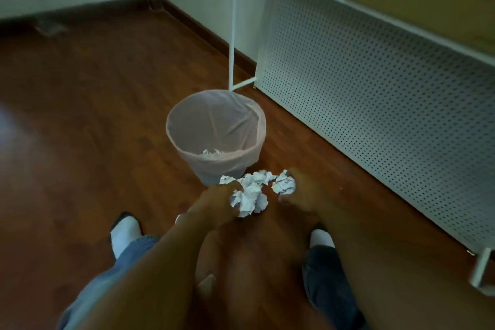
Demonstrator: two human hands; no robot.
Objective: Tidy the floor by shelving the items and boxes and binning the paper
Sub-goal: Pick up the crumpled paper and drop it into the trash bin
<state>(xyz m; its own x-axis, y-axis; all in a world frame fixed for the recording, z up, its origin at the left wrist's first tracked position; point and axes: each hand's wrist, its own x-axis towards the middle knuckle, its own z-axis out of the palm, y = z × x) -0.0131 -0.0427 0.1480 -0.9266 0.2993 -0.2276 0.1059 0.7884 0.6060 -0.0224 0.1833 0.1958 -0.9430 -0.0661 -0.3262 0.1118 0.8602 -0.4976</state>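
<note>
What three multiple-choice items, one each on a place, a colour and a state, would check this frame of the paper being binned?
1. Where does the bin stand?
A. On the floor, beside the white perforated panel
B. On top of the shelf
C. Behind the person's feet

2. What colour is the bin liner?
A. Black
B. Pale pink
C. Blue

3. What are the hands doing?
A. Both are empty
B. Only the left holds paper
C. Each holds crumpled paper

Answers:
1. A, since the bin sits on the wooden floor just left of the panel.
2. B, as the thin bag over the rim looks pale pink.
3. C, for the left hand grips a larger wad and the right hand grips a smaller ball.
</note>
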